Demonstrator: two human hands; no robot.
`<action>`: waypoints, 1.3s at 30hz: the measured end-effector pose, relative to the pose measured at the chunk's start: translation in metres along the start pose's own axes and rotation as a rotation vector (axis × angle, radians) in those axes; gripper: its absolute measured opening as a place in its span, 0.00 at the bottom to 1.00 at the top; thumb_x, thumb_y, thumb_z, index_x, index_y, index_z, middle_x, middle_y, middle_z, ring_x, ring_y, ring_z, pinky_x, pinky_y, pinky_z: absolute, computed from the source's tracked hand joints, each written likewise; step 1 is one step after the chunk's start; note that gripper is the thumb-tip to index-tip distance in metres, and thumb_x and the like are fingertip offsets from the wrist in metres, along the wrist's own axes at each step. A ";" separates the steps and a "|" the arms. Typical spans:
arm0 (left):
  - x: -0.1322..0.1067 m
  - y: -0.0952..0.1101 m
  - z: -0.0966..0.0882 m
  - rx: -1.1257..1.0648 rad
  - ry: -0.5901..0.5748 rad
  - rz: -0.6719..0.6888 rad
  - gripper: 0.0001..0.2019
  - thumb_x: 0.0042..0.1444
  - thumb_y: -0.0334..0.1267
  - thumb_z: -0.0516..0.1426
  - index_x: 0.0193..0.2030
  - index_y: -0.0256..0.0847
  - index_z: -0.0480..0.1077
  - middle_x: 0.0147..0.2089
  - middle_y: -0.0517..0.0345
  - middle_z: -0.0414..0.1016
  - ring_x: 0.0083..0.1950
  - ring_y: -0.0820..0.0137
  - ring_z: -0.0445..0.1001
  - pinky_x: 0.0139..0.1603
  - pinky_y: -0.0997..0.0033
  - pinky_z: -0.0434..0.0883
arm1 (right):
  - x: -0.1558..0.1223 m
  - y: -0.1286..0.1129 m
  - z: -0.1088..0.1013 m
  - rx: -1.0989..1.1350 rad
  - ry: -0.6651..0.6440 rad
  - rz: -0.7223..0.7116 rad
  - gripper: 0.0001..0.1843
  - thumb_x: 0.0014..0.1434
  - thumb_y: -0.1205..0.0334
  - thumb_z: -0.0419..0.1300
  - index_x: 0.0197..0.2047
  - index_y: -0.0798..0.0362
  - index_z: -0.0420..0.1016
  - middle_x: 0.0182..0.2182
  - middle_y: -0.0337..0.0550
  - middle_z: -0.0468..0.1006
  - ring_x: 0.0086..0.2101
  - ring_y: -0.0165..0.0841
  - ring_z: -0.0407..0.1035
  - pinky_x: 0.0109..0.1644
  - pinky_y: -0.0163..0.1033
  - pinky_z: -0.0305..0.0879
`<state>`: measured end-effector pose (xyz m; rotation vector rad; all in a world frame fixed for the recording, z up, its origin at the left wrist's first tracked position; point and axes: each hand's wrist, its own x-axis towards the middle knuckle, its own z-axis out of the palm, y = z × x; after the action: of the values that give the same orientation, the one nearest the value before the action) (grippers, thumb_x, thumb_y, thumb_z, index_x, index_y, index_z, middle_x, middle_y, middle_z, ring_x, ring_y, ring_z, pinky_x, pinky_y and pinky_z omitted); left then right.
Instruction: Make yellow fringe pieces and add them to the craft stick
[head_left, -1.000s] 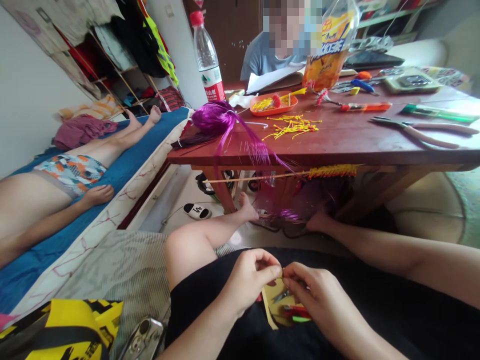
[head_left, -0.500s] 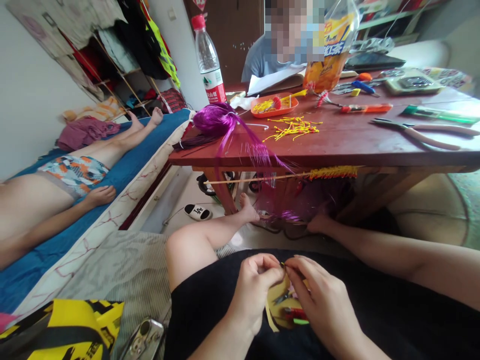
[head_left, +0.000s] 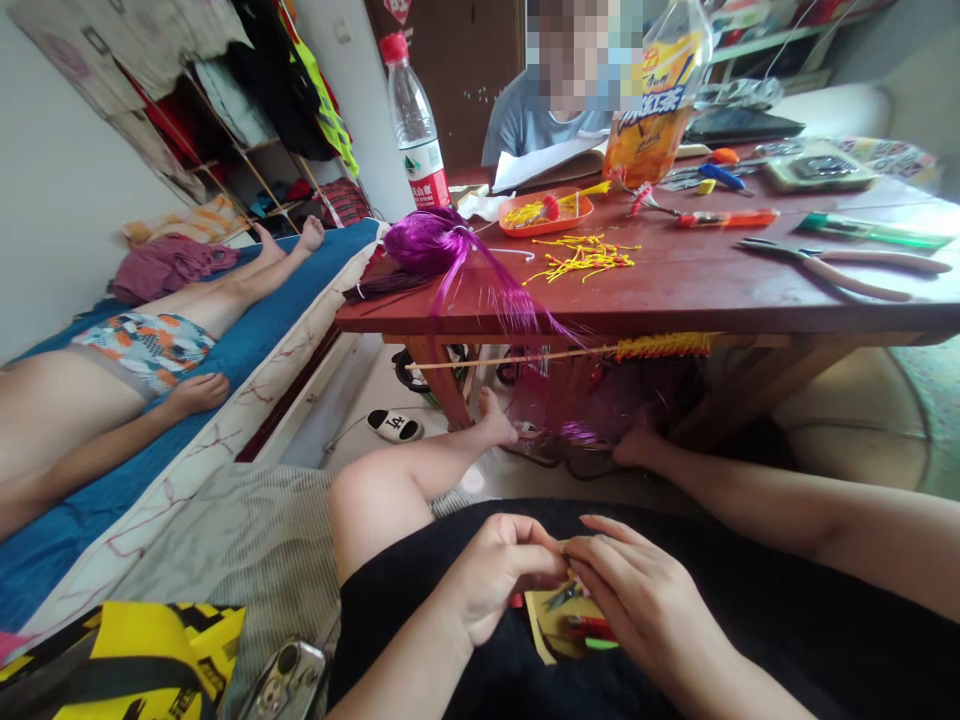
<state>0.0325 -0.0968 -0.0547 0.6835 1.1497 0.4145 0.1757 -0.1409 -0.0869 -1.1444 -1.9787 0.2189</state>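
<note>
In the head view my left hand and my right hand meet above my lap, fingertips together. The left fingers are curled into a pinch, while the right thumb and index finger press against them from the other side. Whatever they hold is too small and covered to make out. Beneath them on the black cloth lies a yellow open container. Inside it show the small metal blades of a tool, a red piece and a green piece, partly hidden by my right hand.
On the red table lie a purple fibre bundle, yellow red-tipped strands, an orange tray, pliers and bottles. A stick juts below its edge. One person sits behind; another lies on the bed.
My right hand's fingers have shifted over the left fingertips, and its index finger is raised. The small dark-and-yellow bit seen between the fingertips is now covered. The view has shifted slightly.
</note>
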 end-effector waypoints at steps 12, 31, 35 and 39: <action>0.004 0.006 -0.009 0.068 -0.094 -0.030 0.08 0.32 0.29 0.60 0.23 0.34 0.66 0.17 0.60 0.71 0.21 0.74 0.70 0.24 0.77 0.62 | -0.006 0.004 -0.003 0.045 -0.220 -0.048 0.15 0.57 0.77 0.41 0.35 0.53 0.65 0.28 0.43 0.75 0.29 0.31 0.72 0.51 0.43 0.64; 0.002 -0.007 -0.006 0.441 0.018 0.365 0.07 0.50 0.39 0.55 0.28 0.38 0.65 0.22 0.65 0.62 0.22 0.77 0.61 0.26 0.77 0.58 | -0.002 -0.002 -0.008 0.361 -0.343 0.515 0.10 0.59 0.67 0.48 0.30 0.53 0.68 0.25 0.39 0.72 0.26 0.30 0.67 0.30 0.31 0.62; -0.006 -0.004 -0.002 0.834 0.032 0.473 0.09 0.55 0.36 0.50 0.24 0.39 0.63 0.22 0.63 0.62 0.26 0.73 0.61 0.29 0.75 0.56 | -0.003 0.000 -0.006 0.390 -0.367 0.577 0.11 0.58 0.65 0.48 0.29 0.53 0.68 0.23 0.37 0.71 0.24 0.30 0.65 0.28 0.31 0.59; -0.006 -0.008 0.000 0.878 0.038 0.515 0.10 0.54 0.34 0.50 0.22 0.40 0.62 0.22 0.63 0.62 0.26 0.73 0.60 0.28 0.75 0.55 | -0.002 -0.001 -0.005 0.394 -0.387 0.624 0.11 0.58 0.62 0.48 0.29 0.53 0.69 0.23 0.37 0.70 0.24 0.30 0.65 0.28 0.32 0.57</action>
<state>0.0295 -0.1065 -0.0563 1.7647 1.1680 0.3373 0.1789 -0.1445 -0.0848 -1.4933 -1.7125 1.1737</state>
